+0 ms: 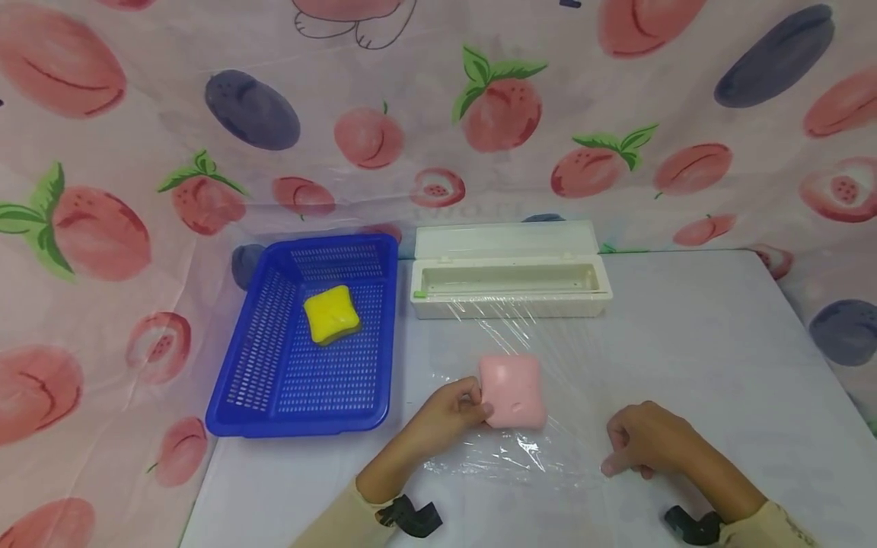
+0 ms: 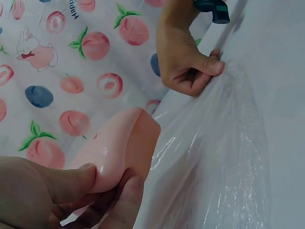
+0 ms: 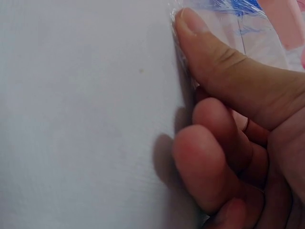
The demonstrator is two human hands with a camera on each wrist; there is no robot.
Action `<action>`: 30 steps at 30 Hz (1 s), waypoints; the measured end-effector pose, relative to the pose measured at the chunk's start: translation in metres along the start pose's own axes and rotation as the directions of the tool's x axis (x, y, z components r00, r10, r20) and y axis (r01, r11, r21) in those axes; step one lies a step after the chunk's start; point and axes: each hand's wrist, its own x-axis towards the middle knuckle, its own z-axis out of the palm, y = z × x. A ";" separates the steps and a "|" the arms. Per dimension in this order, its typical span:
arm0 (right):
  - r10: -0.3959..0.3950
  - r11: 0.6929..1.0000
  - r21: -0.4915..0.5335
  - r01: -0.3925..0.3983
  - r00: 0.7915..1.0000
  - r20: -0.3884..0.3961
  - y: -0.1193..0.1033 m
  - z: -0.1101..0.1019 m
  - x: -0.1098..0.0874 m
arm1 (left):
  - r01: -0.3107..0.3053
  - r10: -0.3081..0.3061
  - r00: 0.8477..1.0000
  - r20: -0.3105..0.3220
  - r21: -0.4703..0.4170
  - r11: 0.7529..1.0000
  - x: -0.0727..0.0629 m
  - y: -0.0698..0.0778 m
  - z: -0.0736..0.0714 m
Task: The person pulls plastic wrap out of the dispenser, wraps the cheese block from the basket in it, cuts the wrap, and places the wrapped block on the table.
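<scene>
My left hand (image 1: 445, 415) pinches the left edge of a glossy pink square block (image 1: 512, 390) with dented-in sides. In the left wrist view, thumb and fingers grip the block (image 2: 114, 148) by one corner, and a seam line runs along it. Beneath the block, clear cling film (image 1: 575, 380) stretches from a white dispenser box (image 1: 510, 307) toward me. My right hand (image 1: 651, 438) pinches the near right edge of the film between thumb and curled fingers. In the right wrist view the gathered film edge shows at the thumb tip (image 3: 193, 21).
A blue perforated basket (image 1: 301, 422) stands to the left, holding a yellow square block (image 1: 332, 313) of similar shape. The dispenser's lid (image 1: 507, 240) stands raised at the back. Behind the white table (image 1: 719, 342) hangs a peach-patterned cloth (image 1: 384, 76).
</scene>
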 end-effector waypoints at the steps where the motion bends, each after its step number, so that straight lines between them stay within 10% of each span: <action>1: 0.001 1.000 0.000 -0.001 1.000 0.001 0.000 0.000 0.000 | 0.002 -0.002 1.000 0.002 0.004 1.000 0.002 -0.001 0.001; 30: -0.051 0.999 0.012 0.051 0.998 -0.028 0.005 0.000 -0.003 | 0.059 -0.041 0.997 -0.069 0.285 0.957 0.011 -0.015 0.011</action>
